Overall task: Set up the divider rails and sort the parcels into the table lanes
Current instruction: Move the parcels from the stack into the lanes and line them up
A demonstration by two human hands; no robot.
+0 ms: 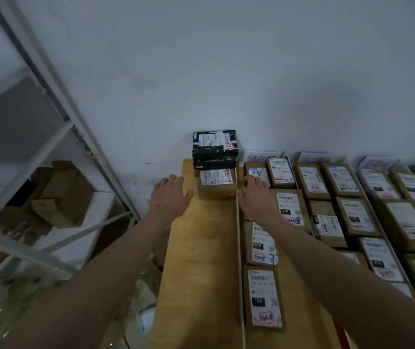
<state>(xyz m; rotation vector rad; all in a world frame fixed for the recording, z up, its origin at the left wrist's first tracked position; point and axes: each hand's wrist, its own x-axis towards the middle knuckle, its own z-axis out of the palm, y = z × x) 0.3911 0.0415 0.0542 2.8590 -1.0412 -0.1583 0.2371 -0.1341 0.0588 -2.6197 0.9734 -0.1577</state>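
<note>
Both hands are open and hold nothing: the left hand (170, 195) by the worktop's (196, 260) left edge, the right hand (256, 197) past the rail (238, 248). The small brown parcel (216, 183) sits between them, near the back edge. Sorting seems underway; next, fetch another parcel.

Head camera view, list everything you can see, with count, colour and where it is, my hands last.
Black parcel: one, black with white labels, far end of leftmost lane, against the wall.
Brown parcel: one, brown with white label, just in front of the black one.
Divider rail: one clearly seen, pale, right of that lane.
Labelled parcels: many, brown, filling lanes to the right.
Table: one, light wood.
Shelf rack: one, white, left, holding cardboard boxes.
Wall: white, behind.
Left hand: open, beside the brown parcel.
Right hand: open, over the second lane.
</note>
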